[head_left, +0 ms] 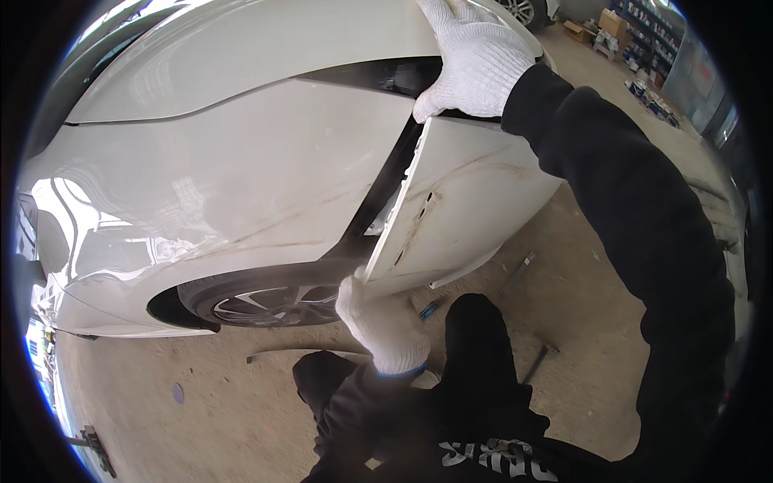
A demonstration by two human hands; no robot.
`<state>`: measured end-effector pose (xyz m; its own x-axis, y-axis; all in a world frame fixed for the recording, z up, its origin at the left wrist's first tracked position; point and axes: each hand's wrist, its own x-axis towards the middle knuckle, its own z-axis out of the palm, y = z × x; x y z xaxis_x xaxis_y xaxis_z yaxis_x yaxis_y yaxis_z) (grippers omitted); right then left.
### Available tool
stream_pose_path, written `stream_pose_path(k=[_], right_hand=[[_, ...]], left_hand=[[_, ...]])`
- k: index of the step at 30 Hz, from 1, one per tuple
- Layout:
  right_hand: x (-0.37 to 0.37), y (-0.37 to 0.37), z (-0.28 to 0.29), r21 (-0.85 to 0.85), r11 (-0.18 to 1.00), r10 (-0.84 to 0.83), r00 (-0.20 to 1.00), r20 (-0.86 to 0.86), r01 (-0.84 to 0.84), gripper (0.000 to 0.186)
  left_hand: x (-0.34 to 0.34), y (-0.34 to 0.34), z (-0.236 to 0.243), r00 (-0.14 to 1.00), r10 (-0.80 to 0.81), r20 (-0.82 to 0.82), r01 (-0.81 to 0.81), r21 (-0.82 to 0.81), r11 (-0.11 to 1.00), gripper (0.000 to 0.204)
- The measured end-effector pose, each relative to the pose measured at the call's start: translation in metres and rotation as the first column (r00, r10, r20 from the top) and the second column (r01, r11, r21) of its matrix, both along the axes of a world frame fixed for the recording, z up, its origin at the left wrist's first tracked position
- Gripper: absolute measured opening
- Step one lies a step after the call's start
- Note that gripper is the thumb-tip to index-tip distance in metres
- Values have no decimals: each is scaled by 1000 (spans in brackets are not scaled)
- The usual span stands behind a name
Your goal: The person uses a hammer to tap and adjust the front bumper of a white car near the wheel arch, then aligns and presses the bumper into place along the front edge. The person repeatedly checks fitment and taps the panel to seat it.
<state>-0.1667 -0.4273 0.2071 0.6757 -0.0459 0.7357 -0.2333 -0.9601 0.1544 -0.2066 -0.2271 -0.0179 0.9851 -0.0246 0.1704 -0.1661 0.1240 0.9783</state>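
Note:
A white car body [233,177] with scuffs on its side fills the upper left, above a dark alloy wheel [266,302]. A scratched white panel [459,205] stands out from the body, with a dark gap between them and slots along it. My right hand [475,64], in a white knit glove, spreads its fingers over the bodywork at the top, thumb by the panel's upper corner. My left hand [378,322], also gloved, grips the panel's lower front edge with curled fingers, partly hidden.
My dark-clad knees [475,338] are below the panel. On the dusty floor [177,435] lie a long strip [266,354], a hammer-like tool [539,360], another tool [519,270] and a small blue item [428,309]. Shelving [660,44], boxes [612,24] and another car's wheel [522,11] stand behind.

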Motion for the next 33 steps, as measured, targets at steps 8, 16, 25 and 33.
stream_pose_path(k=[8,16,25,33], right_hand=[[10,-23,5,77,993,-72,965,-253,94,132],[10,-24,13,23,997,-67,957,-281,77,141],[-10,7,39,209,972,180,918,-353,-110,115],[-17,-62,4,6,946,318,923,-218,-325,97]], left_hand=[[1,-10,15,901,-298,-316,77,-560,825,23],[-7,-31,9,854,-349,-386,-137,-814,565,33],[-5,-16,25,936,-349,-48,226,-679,699,22],[32,-21,-32,647,-749,-144,497,-665,558,23]])
